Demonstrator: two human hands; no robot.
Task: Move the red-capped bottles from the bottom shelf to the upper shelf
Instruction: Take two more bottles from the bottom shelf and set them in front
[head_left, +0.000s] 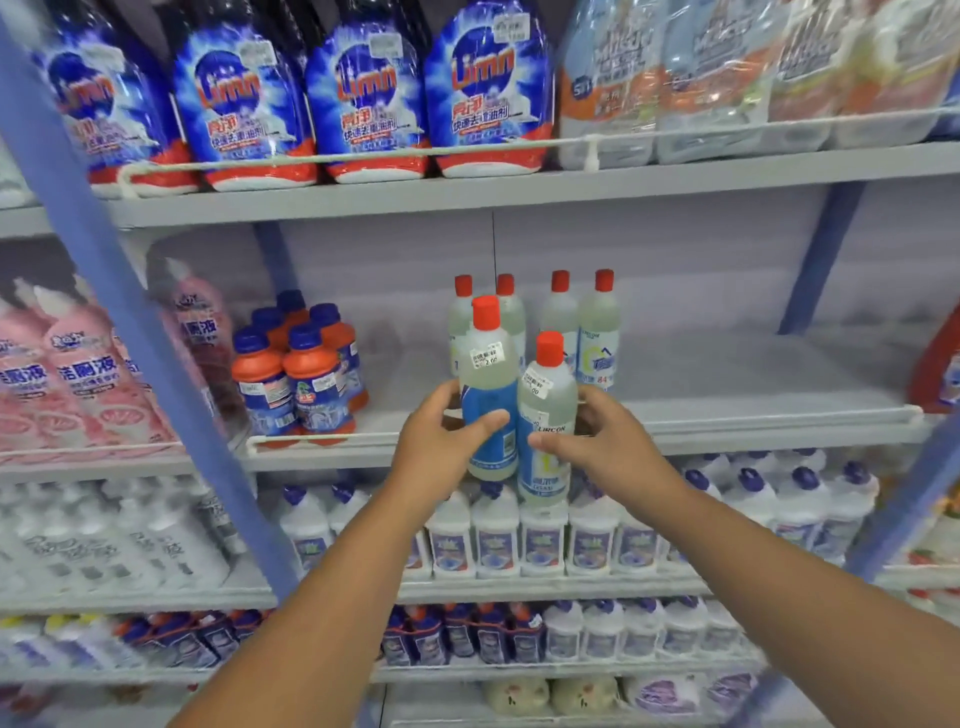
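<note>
My left hand (441, 434) grips a clear red-capped bottle (488, 374) with a blue label, held upright in front of the upper shelf's wire rail. My right hand (597, 436) grips a second red-capped bottle (545, 395), slightly lower and touching the first. Both bottles carry white price stickers. Behind them, several more red-capped bottles (600, 322) stand in a cluster on the grey upper shelf (727, 379). The lower parts of the held bottles hang in front of the shelf edge.
Orange bottles with blue caps (296, 374) stand left of the cluster. Pink bottles (78, 364) fill the far left bay. White blue-capped bottles (545, 535) crowd the shelf below. Blue Limn bottles (358, 98) sit above. A blue upright (156, 364) crosses at left.
</note>
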